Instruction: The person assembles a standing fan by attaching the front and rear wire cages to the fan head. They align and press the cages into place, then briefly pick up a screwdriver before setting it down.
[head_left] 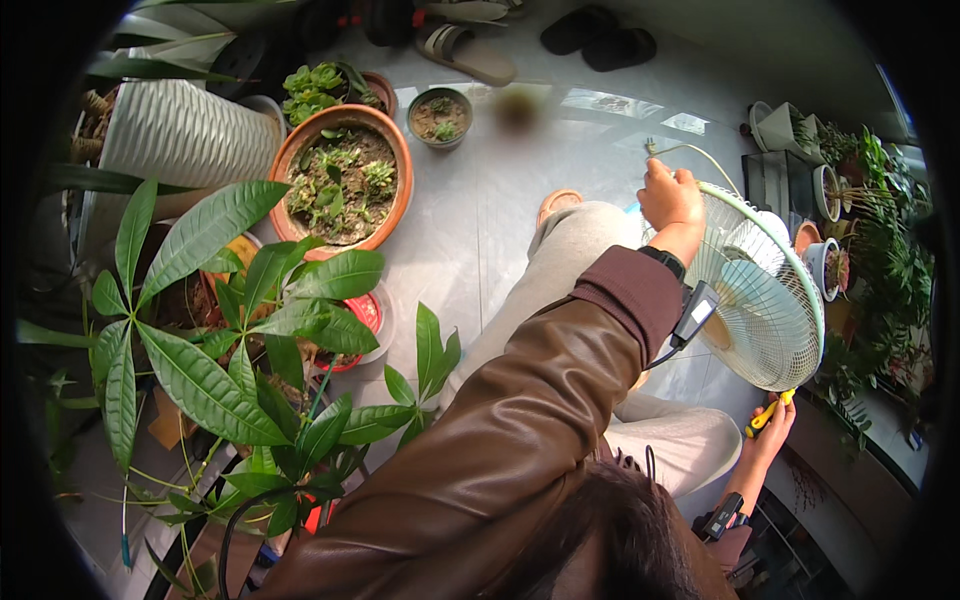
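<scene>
A round fan [750, 300] with a pale green rim and a wire guard stands tilted at the right, its bluish blades showing through the wires. My left hand [672, 200] is closed on the upper left part of its rim. A pale cord with a plug [651, 147] lies just beyond those fingers. At the fan's lower edge, my right hand [772, 430] grips a small yellow-and-black-handled tool [761, 417]. The tool's far end is up against the rim; its tip cannot be made out.
Leafy potted plants [210, 350] crowd the left, beside a round terracotta pot [400, 190] of succulents and a small grey pot [440, 118]. Slippers [465, 55] lie on the tiled floor [480, 230] at the back. More plants [880, 250] line the right side behind the fan.
</scene>
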